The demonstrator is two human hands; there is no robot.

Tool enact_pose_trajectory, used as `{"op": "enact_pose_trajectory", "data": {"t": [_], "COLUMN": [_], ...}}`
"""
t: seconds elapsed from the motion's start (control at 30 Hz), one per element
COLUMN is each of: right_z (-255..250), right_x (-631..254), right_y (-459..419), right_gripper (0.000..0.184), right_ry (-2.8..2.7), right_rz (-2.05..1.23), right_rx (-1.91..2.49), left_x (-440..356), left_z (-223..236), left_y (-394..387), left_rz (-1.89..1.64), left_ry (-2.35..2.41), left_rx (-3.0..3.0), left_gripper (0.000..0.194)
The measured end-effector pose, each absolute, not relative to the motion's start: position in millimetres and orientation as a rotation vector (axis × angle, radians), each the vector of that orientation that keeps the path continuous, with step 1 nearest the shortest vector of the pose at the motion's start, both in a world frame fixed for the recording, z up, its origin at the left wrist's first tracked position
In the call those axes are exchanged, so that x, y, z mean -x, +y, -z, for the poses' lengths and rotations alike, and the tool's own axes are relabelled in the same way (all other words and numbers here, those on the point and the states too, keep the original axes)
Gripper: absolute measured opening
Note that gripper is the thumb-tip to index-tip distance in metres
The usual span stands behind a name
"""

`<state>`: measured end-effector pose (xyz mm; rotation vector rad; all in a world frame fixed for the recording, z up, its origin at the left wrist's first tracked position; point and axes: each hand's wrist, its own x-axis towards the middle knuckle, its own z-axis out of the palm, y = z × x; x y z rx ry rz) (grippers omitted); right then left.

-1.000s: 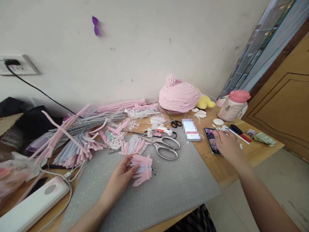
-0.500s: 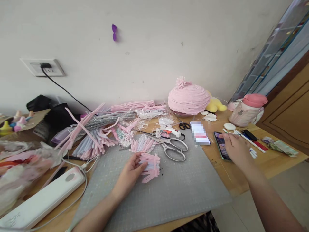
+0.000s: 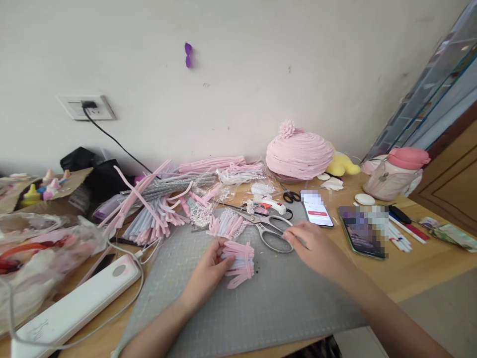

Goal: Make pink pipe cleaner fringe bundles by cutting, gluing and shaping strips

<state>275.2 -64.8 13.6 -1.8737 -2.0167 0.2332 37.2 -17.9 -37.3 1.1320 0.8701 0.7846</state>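
Your left hand pinches the pink-and-lilac chenille-stem bundle, thumb over fingers, on the grey cutting mat. Your right hand is at the handle end of the metal scissors, fingertips bunched; can't tell if they grip. Step, as judged: bundle steadied, scissors being taken up. Next move would call for a sure scissor hold.

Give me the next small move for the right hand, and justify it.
I'd probably have the right hand take hold of the silver scissors: it is right at their handle end, though whether it touches is unclear, and the left hand pinches the pink-and-pale chenille-stem bundle close by, within easy reach of both.
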Motion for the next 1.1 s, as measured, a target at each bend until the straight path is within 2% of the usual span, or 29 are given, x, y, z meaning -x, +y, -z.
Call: {"op": "enact_pose_trajectory", "data": {"t": [0.17, 0.27, 0.37, 0.63, 1.1], "right_z": [8, 24, 32, 34, 36], "right_x": [-312, -365, -412, -442, -451], "right_y": [-70, -80, -92, -102, -105], "right_gripper": [0.033, 0.031, 0.030, 0.032, 0.031], "right_ry": [-1.882, -1.643, -1.483, -1.453, -1.369], "right_rz": [0.027, 0.319, 0.407, 0.245, 0.367], "right_rx": [1.853, 2.001, 2.166, 2.335, 2.238], "left_x": [-35, -34, -33, -34, -36], "left_z": [42, 46, 45, 41, 38], "left_y": [-17, -15, -15, -14, -15], "left_rz": [-0.753, -0.745, -0.729, -0.713, -0.713], "left_ry": [0.893, 0.900, 0.916, 0.924, 0.979], "left_rx": [-1.166, -1.187, -1.219, -1.203, -1.188], "left_gripper": [0.038, 0.036, 0.035, 0.036, 0.036]}}
